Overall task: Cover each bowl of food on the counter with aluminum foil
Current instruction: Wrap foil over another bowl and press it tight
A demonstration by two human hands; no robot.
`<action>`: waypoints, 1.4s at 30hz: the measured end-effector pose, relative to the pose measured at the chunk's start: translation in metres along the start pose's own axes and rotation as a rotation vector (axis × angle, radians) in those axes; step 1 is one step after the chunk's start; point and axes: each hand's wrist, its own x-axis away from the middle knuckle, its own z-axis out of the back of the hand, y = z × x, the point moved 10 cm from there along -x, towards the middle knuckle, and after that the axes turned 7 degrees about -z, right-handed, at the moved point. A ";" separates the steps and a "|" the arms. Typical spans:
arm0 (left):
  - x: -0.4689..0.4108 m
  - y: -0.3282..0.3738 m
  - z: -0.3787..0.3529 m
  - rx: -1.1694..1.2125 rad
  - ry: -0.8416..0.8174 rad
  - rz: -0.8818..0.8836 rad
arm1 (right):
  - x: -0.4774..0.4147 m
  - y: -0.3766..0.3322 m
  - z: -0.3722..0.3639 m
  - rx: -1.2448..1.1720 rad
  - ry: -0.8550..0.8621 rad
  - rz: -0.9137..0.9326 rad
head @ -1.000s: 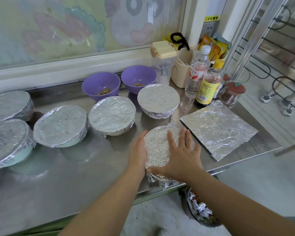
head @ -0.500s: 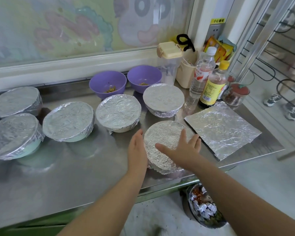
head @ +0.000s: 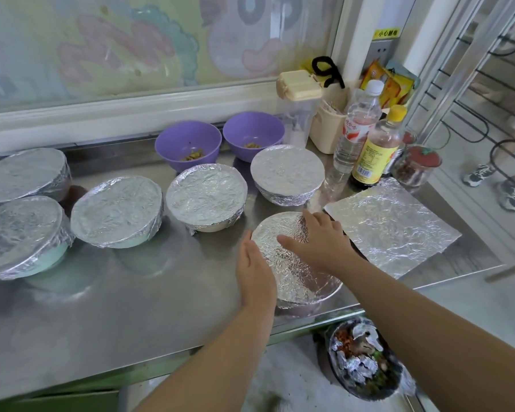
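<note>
A stainless steel counter [head: 131,307] runs below a white ledge and a glazed panel [head: 131,49] painted with pastel cartoon shapes; to the right a metal rack [head: 473,93] stands over pale floor (a pair of sneakered feet [head: 488,182] shows beyond it); under the counter's front edge sits a bin [head: 366,361] holding crumpled foil scraps.

At the far left, the far-left rear bowl [head: 24,173] and the far-left front bowl [head: 21,233] are both wrapped in foil and nearly touch; next come the third covered bowl [head: 116,211], the fourth covered bowl [head: 205,196] and the fifth covered bowl [head: 287,173], a row climbing toward the back; behind them the left purple bowl [head: 188,141] and the right purple bowl [head: 253,133] stand uncovered, a little food in each.

The near bowl [head: 298,275], foil over its top, sits close to the front edge; the left hand [head: 253,269] stands on edge against its left rim, fingers straight and together; the right hand [head: 321,242] lies palm down on the foil's far right part, fingers straight and slightly spread, gripping nothing.

Just right of that bowl a flat foil sheet [head: 393,227] lies on the counter; behind it stand two bottles [head: 375,144], a red-lidded jar [head: 416,165] and a clear container with a cream lid [head: 298,108].
</note>
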 end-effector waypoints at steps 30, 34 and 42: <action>-0.056 0.032 -0.034 -0.421 -0.364 -0.231 | 0.018 0.020 0.014 -0.154 0.137 0.065; -0.050 0.022 -0.002 -0.330 -0.296 -0.159 | 0.029 -0.018 -0.002 0.199 -0.018 0.275; -0.025 -0.035 0.020 -0.246 -0.516 0.487 | 0.020 -0.032 -0.022 0.448 -0.175 0.299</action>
